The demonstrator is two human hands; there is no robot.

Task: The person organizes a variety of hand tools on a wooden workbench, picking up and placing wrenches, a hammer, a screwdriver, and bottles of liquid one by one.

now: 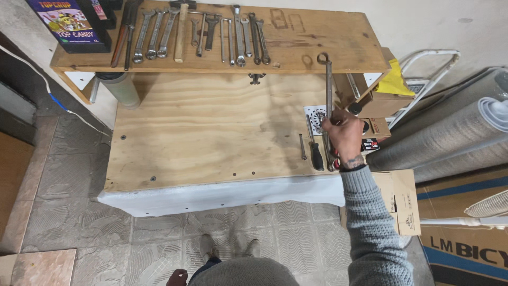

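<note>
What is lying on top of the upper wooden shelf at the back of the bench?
On the upper shelf lies a row of wrenches, a wooden-handled hammer and a dark box at its left end. What lies under the box is covered.

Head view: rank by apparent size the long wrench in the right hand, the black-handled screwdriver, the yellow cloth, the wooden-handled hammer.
1. Long metal wrench held by the right hand
2. Wooden-handled hammer, farther away, so unsure
3. Yellow cloth and black-handled screwdriver: look alike, not ranked
</note>
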